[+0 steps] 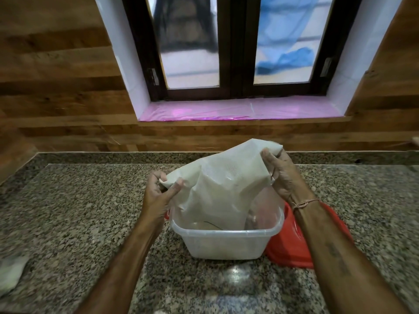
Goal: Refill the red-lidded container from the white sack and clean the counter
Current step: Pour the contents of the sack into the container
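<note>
A white woven sack (223, 182) hangs upside down over a clear plastic container (226, 243) on the granite counter, its lower end inside the tub. My left hand (158, 191) pinches the sack's left corner. My right hand (283, 175) grips the raised right corner, higher up. The red lid (288, 243) lies flat on the counter just right of the container, partly under my right forearm. What is inside the tub is blurred by its walls and the sack.
The speckled granite counter (79, 218) runs left and right, with a raised granite lip at the back under a wood-panelled wall. A crumpled pale cloth (11, 273) lies at the left edge. A window with a pink sill (238, 109) sits above.
</note>
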Available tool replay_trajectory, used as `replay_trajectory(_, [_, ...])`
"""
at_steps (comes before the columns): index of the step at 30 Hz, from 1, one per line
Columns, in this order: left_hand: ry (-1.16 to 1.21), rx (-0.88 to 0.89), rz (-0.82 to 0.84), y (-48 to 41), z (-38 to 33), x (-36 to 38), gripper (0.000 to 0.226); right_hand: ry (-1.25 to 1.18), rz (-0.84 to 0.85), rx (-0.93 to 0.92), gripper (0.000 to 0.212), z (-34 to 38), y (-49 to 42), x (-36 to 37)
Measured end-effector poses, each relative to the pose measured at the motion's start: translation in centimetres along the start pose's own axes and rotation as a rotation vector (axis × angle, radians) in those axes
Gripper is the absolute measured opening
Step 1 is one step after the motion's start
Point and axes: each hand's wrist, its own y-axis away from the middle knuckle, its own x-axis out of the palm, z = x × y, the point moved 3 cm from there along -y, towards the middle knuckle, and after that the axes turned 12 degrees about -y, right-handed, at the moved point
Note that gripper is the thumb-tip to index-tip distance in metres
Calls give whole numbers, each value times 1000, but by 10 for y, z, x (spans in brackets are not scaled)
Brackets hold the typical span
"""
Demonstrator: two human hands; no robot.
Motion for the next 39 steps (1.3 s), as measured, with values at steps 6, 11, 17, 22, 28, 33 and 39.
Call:
replay_trajectory(6, [-200,90,-157,3,2,-3,21,235,-18,-37,44,21,5,-1])
replay_trajectory(11, [-299,156,-216,0,-12,-2,13,466,-9,-90,20,42,4,-4])
replay_trajectory(17, [-282,129,-232,-9,-21,-6,8,691,51,-195,14,62,6,-1])
replay_trajectory(22, [-293,135,-209,-11,-28,-9,8,804,79,-208,9,72,5,-3])
replay_trajectory(28, [-296,157,-209,-10,-41,-9,7,879,43,-237,7,79,8,-3])
replay_trajectory(33, [-297,142,-211,-8,-46,-9,7,986,-1,-314,8,82,16,5])
replay_trajectory(39, [-724,297,-132,-9,-60,-21,9,1172,-77,-418,10,81,30,19])
